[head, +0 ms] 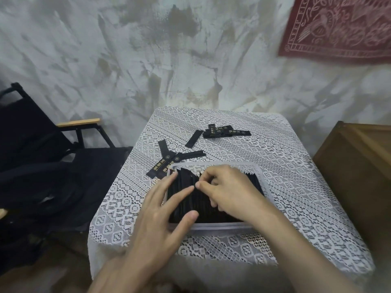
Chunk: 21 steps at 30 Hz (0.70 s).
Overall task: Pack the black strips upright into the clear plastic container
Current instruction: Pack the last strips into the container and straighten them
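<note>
Flat black strips (203, 206) packed upright, rounded clear plastic container (222, 226), white lace tablecloth (296, 187)

Both bare forearms reach forward, the left hand (160, 210) flat with straight, spread fingers, its middle fingertip meeting the thumb of the right hand (226, 191), whose curled fingers pinch the black strips (183, 193).
</note>
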Available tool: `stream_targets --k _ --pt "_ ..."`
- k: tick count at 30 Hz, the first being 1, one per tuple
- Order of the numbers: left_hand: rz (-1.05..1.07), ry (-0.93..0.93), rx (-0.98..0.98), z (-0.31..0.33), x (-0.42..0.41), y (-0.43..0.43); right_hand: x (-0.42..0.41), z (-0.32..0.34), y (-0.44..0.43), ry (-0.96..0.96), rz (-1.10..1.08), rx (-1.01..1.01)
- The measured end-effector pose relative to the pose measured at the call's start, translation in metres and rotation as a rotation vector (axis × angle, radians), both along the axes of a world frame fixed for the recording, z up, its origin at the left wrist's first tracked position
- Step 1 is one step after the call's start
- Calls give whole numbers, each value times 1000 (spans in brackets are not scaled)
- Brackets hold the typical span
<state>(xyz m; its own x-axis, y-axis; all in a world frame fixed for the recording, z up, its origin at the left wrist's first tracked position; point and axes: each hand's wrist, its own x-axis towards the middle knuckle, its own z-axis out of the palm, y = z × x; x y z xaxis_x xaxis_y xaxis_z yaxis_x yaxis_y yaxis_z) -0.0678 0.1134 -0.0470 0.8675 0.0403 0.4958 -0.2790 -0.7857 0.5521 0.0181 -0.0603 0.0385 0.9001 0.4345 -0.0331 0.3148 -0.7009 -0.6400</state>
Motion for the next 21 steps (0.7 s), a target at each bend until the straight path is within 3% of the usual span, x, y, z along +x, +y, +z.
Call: stream_targets --k 9,17,21 --pt "37 -61 79 -9 7 -1 87 9 -7 -159 -5 11" --pt "16 -153 95 -16 16 1 206 -18 -7 -191 -30 -377" --pt "11 -196 126 -18 21 3 243 -28 8 -201 -148 -352"
